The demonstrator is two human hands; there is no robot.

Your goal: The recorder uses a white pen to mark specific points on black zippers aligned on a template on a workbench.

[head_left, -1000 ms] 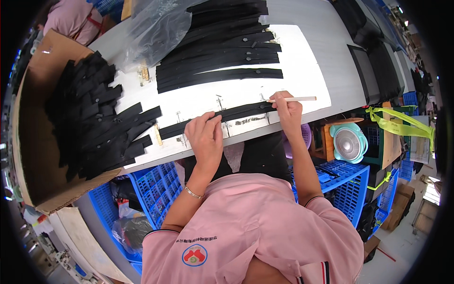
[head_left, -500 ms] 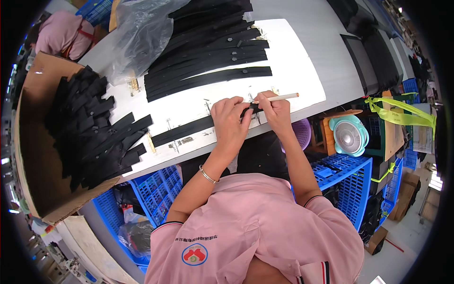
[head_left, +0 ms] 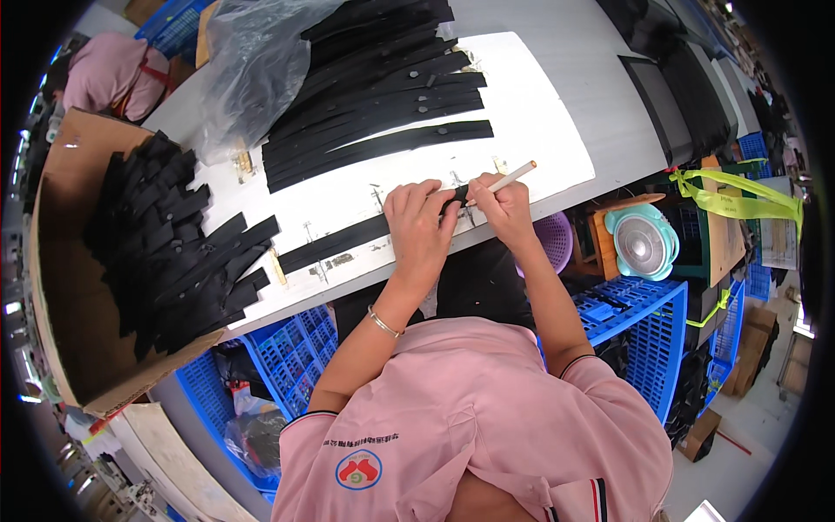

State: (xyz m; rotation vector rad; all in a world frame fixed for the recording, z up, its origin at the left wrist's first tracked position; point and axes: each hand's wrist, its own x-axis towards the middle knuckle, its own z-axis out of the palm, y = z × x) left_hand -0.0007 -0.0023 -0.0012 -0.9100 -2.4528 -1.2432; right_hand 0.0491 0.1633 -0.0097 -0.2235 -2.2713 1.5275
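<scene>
A flat black fabric strip [head_left: 339,243] lies along the near edge of a white board [head_left: 548,113] on the table. Over its right part, my left hand [head_left: 418,222] bends its fingers and thumb onto the strip and holds it down. My right hand [head_left: 504,210] is closed around a thin white pencil [head_left: 513,177], its back end pointing up and right. The pencil's tip is hidden by the fingers, close to the strip's right end. Beyond my hands, several similar black strips [head_left: 391,142] lie side by side, a few bearing small dark pieces.
To the left, a cardboard box [head_left: 70,174] with an open side holds a heap of black strips [head_left: 165,244]. Clear plastic film [head_left: 252,78] lies at the far left. Blue crates [head_left: 652,348], a purple basket [head_left: 553,242] and a teal fan [head_left: 645,244] stand below the table. Another person [head_left: 113,74] bends over at the far left.
My right hand has shifted slightly left, and the pencil has swung from nearly level to a steeper slant. My left hand stays on the strip. The whole view has shifted a little.
</scene>
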